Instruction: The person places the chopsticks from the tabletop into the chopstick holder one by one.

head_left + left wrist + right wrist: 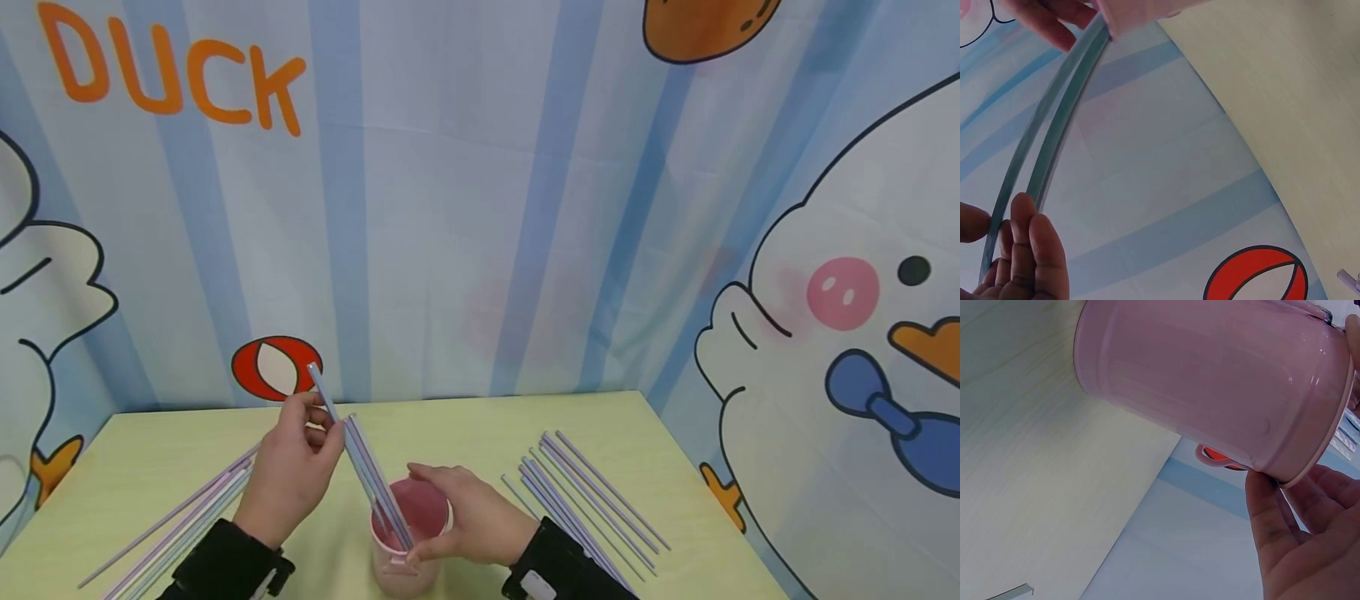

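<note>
A pink cup (pixel 408 575) stands on the table in front of me, and its outside fills much of the right wrist view. My right hand (pixel 480 517) grips its rim from the right, thumb on the near side and fingers on the far side. My left hand (pixel 292 467), up and to the left of the cup, pinches a long bluish straw (pixel 318 385) near its top. That straw slants down to the cup's mouth. Beside it, several purplish straws (pixel 378 475) stand in the cup, leaning left. Their lower ends are hidden inside.
Loose purple and pale green straws (pixel 183 525) lie on the table at the left, partly behind my left wrist. More straws (pixel 592 500) are spread out at the right, beyond my right hand. A striped curtain (pixel 435 250) hangs behind the pale yellow table (pixel 457 433).
</note>
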